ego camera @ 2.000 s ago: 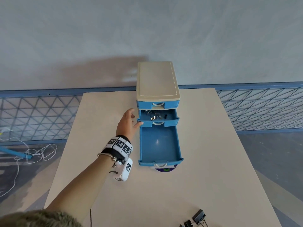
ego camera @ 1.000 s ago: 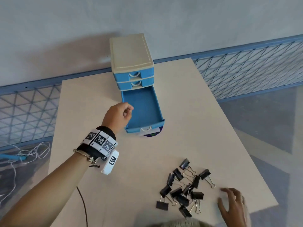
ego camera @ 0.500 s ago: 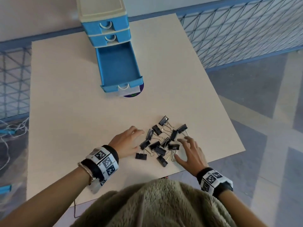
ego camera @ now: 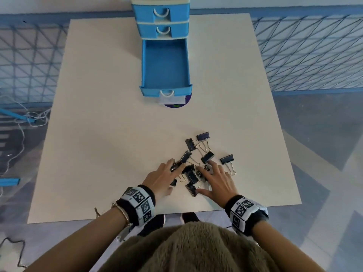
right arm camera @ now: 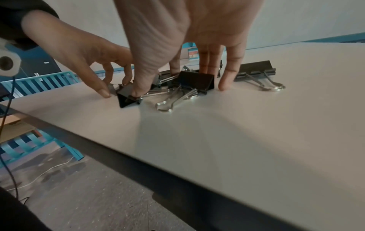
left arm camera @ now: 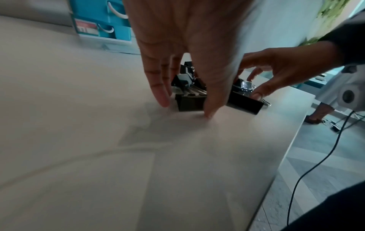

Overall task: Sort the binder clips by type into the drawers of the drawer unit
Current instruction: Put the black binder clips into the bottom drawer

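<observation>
Left grip [ego camera: 160, 178]: palm down, fingers extended and slightly spread, tips lowered.
Right grip [ego camera: 218, 180]: palm down, fingers splayed, thumb out to the side.
Wrists: both banded, forearms reaching forward, converging.
</observation>
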### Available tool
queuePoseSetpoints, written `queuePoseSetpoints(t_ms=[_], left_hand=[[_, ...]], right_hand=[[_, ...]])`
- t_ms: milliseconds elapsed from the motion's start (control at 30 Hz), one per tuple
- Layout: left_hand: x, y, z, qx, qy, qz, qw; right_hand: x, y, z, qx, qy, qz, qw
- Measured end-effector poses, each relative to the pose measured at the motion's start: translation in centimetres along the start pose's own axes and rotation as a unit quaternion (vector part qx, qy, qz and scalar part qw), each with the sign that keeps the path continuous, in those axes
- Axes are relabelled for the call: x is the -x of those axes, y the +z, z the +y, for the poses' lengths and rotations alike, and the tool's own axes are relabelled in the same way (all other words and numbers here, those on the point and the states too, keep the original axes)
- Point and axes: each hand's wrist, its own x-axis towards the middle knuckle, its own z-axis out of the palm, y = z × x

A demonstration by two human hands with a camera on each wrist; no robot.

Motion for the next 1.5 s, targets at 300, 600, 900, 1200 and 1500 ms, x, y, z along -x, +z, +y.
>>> queuePoseSetpoints(t_ms=[300, 600, 900, 1200, 1500], left_hand=[[-1.3, -1.2, -0.6, 0.039, -0.063, 0.006, 0.997], [-2.2, -2.4, -2.5, 0.095, -0.108, 0.001, 0.99], [-2.2, -2.3, -3.5, 0.129, -0.09, 0.013, 0.987], [-1.7, -2.3, -5.1, 0.273, -0.1, 0.087, 0.953], [-1.8, -7.9, -6.7, 0.329, -0.058, 0.207, 0.919]], right_hand=[[-1.9, -1.3, 0.5, -0.043, 0.029, -0.022, 0.998], [-1.9, -1.7, 0.9, -0.082, 0.046, 0.031, 0.995], [-2.7, -2.4, 0.5, -0.115, 0.081, 0.037, 0.989], [-3.4, -3.0, 0.4, -0.198, 0.105, 0.056, 0.973], [-3.8, -3.4, 0.5, -0.205, 0.088, 0.082, 0.971]])
